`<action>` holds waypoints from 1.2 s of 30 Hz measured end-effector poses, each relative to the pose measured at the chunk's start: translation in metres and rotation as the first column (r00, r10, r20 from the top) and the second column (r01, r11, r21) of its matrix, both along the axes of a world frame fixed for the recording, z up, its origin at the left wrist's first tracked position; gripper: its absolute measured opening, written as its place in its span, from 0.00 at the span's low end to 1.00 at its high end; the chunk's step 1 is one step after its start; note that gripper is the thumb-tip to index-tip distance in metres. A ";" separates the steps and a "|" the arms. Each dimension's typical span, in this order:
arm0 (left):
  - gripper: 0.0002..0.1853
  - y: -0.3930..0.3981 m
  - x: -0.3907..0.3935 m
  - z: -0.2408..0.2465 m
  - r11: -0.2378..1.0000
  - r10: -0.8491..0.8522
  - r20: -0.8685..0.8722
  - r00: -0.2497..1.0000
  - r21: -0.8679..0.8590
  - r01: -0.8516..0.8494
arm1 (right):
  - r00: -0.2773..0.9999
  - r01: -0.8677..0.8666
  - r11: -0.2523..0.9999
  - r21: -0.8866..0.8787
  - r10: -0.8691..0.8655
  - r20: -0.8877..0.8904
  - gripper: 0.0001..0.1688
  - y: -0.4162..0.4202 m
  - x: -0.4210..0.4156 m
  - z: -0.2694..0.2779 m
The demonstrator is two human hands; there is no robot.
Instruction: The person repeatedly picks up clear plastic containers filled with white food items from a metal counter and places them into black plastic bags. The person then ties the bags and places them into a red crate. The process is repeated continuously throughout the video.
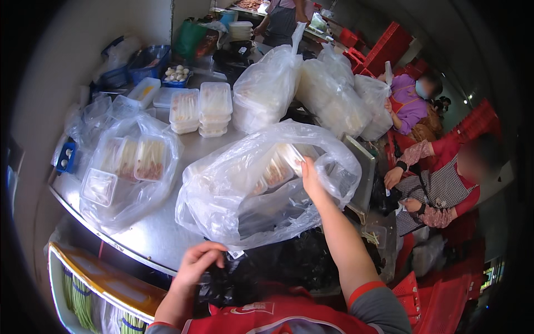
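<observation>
A large clear plastic bag [208,200] lies spread on the metal table in front of me, its mouth gaping. Inside are lidded plastic food containers [276,172] with pale strips and pinkish pieces. My right hand [311,173] reaches into the mouth and grips the edge of one tilted container [290,158]. Below the clear bag, black plastic bags [279,261] are heaped against the table's near side. My left hand [202,259] pinches the edge of the black plastic near a white label [236,254]; its fingertips are partly hidden.
Another clear bag of containers [133,200] lies left. Stacked containers [215,104] and tall filled bags [267,87] stand behind. A metal tray [359,175] leans at right. Co-workers [442,188] work on the right. A foam box of green beans [79,292] sits lower left, red crates [446,300] lower right.
</observation>
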State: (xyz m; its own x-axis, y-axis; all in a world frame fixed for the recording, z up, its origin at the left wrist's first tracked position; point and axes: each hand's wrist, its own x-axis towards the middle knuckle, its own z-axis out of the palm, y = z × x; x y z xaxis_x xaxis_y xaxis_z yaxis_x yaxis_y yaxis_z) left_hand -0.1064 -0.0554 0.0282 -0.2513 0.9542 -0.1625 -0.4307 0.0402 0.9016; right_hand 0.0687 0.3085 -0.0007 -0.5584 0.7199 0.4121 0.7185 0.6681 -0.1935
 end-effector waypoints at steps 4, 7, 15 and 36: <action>0.14 0.025 0.037 -0.016 0.984 -0.179 -0.024 0.983 -0.008 0.179 | 0.829 -0.365 0.627 -0.689 -0.118 -0.547 0.16 -0.067 0.027 0.026; 0.17 0.042 0.051 -0.028 0.979 -0.200 0.248 0.948 0.022 0.201 | 0.696 -0.536 0.453 -0.713 -0.241 -0.676 0.15 -0.118 0.069 0.034; 0.35 0.071 0.078 -0.054 0.976 -0.186 0.623 0.760 0.030 0.215 | 0.700 -0.707 0.683 -0.186 0.635 -0.328 0.19 -0.176 0.140 0.110; 0.68 0.073 0.134 0.019 0.831 -0.539 0.376 0.754 0.385 0.402 | 0.372 -0.774 0.415 -0.478 -0.313 -0.874 0.43 -0.192 0.192 0.053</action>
State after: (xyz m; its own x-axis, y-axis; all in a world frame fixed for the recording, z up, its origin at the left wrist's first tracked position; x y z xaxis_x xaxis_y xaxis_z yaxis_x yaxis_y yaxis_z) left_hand 0.0278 0.0176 0.0474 0.2788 0.9507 0.1360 -0.7773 0.1402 0.6133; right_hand 0.2608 0.1169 0.0522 -0.5538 0.8257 0.1074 -0.3488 -0.1130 -0.9304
